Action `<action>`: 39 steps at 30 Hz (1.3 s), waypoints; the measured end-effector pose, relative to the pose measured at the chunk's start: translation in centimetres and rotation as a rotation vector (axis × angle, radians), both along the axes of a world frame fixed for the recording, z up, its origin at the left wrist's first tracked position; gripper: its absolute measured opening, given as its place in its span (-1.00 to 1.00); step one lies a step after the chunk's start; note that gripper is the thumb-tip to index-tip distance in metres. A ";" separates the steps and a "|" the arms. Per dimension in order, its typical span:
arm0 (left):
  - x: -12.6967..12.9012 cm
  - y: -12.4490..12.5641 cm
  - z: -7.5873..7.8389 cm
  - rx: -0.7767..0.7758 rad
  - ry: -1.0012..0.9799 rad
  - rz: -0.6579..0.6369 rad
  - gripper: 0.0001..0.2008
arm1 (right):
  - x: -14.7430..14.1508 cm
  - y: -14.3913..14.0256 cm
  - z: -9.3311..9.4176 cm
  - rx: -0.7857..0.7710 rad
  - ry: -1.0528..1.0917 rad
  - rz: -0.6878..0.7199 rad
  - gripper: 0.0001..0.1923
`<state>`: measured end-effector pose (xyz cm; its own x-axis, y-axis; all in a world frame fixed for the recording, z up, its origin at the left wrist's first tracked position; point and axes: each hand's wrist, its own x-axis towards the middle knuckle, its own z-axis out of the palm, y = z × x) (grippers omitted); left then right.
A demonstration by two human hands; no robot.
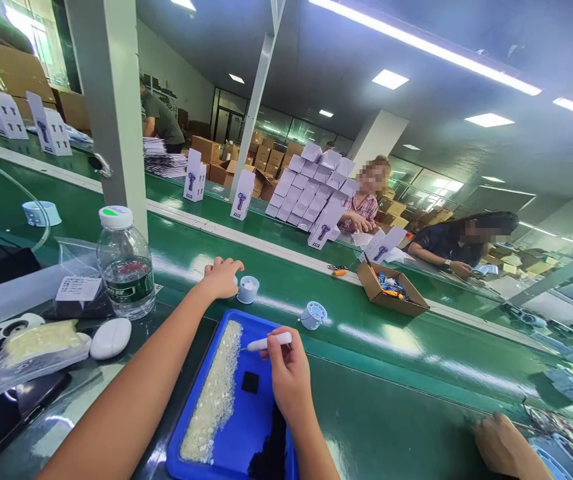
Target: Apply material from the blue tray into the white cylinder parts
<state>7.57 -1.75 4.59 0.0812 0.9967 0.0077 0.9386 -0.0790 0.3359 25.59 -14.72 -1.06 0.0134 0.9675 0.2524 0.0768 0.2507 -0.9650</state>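
Over the green belt: left hand loosely curled beside a light-blue round housing; contact, cannot tell. Rightward, pale granules line the left side of the blue tray; white-handled tool, tip by their edge, pinched in right hand. Light touch likely scatters fewest.

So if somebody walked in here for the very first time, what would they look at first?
Probably the bright blue tray at bottom centre, with pale granules heaped along its left side and the right hand holding a white-handled tool over it. Then perhaps the big pile of white boxes beyond the green conveyor belt, or the white-capped clear bottle standing at left.
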 end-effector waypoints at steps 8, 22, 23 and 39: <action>0.4 0.4 -0.5 0.018 0.016 -0.032 -0.42 | 0.1 0.1 -0.4 -0.018 -0.060 0.044 -0.81; 4.0 1.3 -5.2 0.199 -0.648 -0.056 -0.76 | 0.2 0.3 0.4 0.153 -0.320 -0.027 -0.80; 4.1 1.4 -5.1 0.225 -0.799 -0.017 -0.75 | 0.3 0.3 0.4 0.176 -0.316 -0.072 -0.80; 3.0 -1.5 5.3 0.259 -1.596 0.076 -0.77 | 1.6 0.7 -0.4 0.150 -0.106 -0.301 -0.72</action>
